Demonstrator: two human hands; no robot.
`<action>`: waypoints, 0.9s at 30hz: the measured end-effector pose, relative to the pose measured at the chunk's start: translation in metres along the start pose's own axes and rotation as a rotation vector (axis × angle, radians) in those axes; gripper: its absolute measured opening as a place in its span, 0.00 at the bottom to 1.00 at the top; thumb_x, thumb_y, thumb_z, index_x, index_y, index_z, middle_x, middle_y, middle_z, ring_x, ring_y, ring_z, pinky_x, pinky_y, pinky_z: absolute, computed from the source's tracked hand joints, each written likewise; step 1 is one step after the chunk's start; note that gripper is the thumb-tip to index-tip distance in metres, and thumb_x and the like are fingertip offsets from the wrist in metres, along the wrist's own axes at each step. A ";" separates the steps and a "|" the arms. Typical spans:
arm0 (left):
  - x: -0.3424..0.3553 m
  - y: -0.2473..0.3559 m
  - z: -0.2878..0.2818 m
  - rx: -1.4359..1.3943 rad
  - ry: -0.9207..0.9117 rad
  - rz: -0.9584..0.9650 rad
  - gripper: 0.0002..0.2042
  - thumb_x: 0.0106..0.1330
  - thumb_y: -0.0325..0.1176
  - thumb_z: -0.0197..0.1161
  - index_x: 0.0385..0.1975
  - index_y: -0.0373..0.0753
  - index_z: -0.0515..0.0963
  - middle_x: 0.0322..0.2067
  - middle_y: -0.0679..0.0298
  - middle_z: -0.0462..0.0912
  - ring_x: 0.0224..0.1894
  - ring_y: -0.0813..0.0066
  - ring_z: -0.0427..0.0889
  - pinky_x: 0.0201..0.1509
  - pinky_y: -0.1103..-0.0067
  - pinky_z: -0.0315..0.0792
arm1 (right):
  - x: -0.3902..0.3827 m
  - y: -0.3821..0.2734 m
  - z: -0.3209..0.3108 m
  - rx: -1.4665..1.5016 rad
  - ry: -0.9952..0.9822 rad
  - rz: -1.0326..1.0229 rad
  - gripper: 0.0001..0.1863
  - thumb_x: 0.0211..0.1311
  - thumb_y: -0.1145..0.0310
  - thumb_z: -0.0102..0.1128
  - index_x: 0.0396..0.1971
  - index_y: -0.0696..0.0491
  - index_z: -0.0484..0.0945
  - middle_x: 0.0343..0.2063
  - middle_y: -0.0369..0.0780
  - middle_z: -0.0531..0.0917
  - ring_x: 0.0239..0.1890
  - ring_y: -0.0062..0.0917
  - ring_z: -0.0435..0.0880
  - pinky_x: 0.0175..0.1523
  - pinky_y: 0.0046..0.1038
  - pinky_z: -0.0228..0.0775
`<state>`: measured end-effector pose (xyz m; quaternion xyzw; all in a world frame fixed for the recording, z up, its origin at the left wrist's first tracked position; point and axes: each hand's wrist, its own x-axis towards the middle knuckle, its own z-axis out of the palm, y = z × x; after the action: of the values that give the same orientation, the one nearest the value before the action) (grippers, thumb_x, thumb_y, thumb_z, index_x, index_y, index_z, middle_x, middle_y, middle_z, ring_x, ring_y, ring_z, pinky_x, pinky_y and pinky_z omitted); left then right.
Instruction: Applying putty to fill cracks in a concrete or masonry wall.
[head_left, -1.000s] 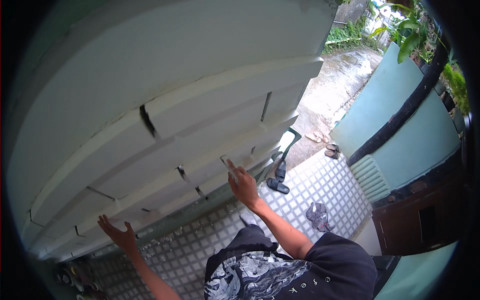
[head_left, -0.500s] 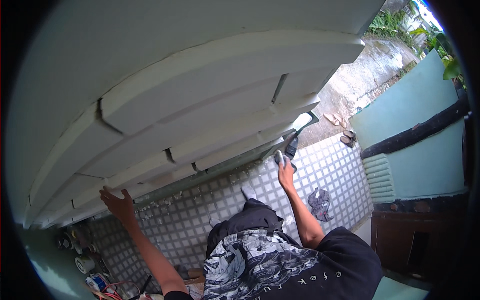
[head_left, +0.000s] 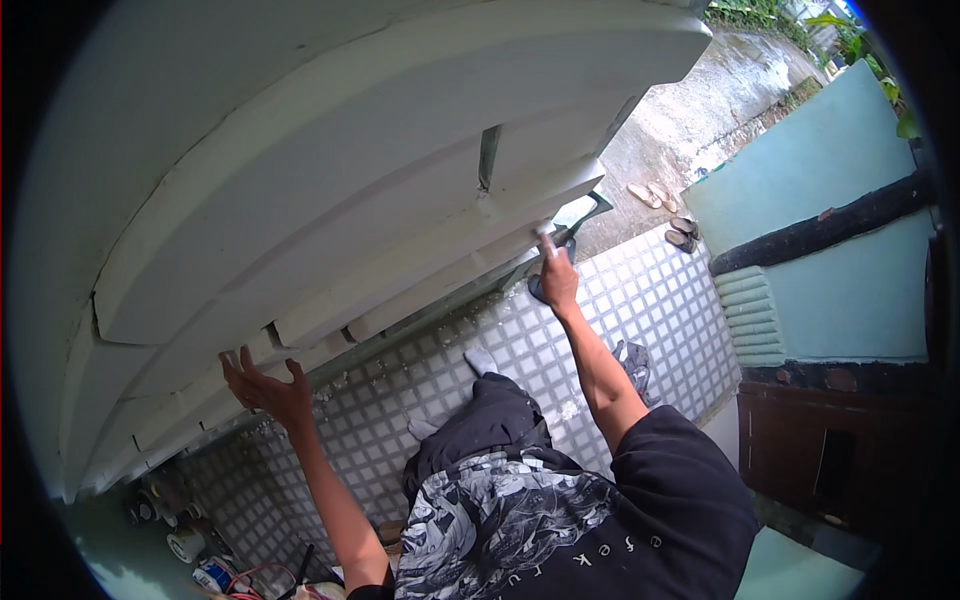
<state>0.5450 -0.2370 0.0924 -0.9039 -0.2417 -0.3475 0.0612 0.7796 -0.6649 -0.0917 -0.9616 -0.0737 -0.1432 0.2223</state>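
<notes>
A large white panel (head_left: 350,180) with stepped, overlapping boards and dark gaps between them fills the upper left. At its lower boards my left hand (head_left: 268,390) is open, fingers spread, with the fingertips at a board edge. My right hand (head_left: 558,282) is raised to the right end of the lower boards. Its fingers are closed around a small pale thing (head_left: 545,230) pressed against or very near the board edge; its kind cannot be made out.
Grey-checked tiles (head_left: 620,290) with white crumbs lie below. A dark crumpled cloth (head_left: 634,368) lies on them. Pale shoes (head_left: 652,194) and dark sandals (head_left: 683,234) are at the far right. A green wall (head_left: 830,290) stands right; cans and cables (head_left: 225,575) clutter the lower left.
My right hand has moved up and slightly left to the board edge, bringing the pale thing with it. My left hand has shifted right along the panel. The whole view has shifted somewhat.
</notes>
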 end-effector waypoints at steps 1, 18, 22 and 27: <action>0.001 0.002 0.002 0.007 0.009 -0.006 0.36 0.60 0.47 0.57 0.67 0.44 0.55 0.70 0.51 0.51 0.71 0.49 0.51 0.67 0.50 0.51 | 0.003 0.002 0.000 -0.026 0.004 0.059 0.30 0.62 0.77 0.46 0.65 0.40 0.65 0.30 0.44 0.74 0.27 0.42 0.79 0.29 0.43 0.72; -0.004 0.003 0.006 -0.024 0.026 -0.082 0.35 0.59 0.49 0.57 0.66 0.44 0.57 0.68 0.54 0.54 0.71 0.47 0.51 0.62 0.47 0.54 | -0.018 -0.037 0.012 0.129 -0.093 -0.063 0.39 0.57 0.82 0.44 0.71 0.41 0.55 0.33 0.49 0.74 0.30 0.46 0.81 0.31 0.43 0.74; 0.000 0.015 0.021 -0.063 0.075 -0.086 0.36 0.53 0.45 0.60 0.64 0.42 0.59 0.67 0.54 0.55 0.71 0.48 0.51 0.64 0.49 0.51 | -0.037 -0.030 0.048 0.167 -0.044 -0.220 0.37 0.59 0.80 0.45 0.70 0.42 0.56 0.37 0.48 0.77 0.30 0.46 0.81 0.30 0.43 0.73; -0.008 0.000 0.020 -0.089 0.104 -0.104 0.36 0.52 0.42 0.60 0.64 0.41 0.59 0.67 0.54 0.56 0.71 0.48 0.50 0.65 0.51 0.48 | -0.017 -0.037 0.020 0.128 -0.153 -0.054 0.37 0.59 0.80 0.43 0.70 0.42 0.55 0.41 0.48 0.78 0.32 0.46 0.82 0.33 0.45 0.74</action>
<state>0.5515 -0.2344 0.0717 -0.8728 -0.2693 -0.4068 0.0154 0.7606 -0.6246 -0.0995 -0.9511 -0.1254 -0.0702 0.2733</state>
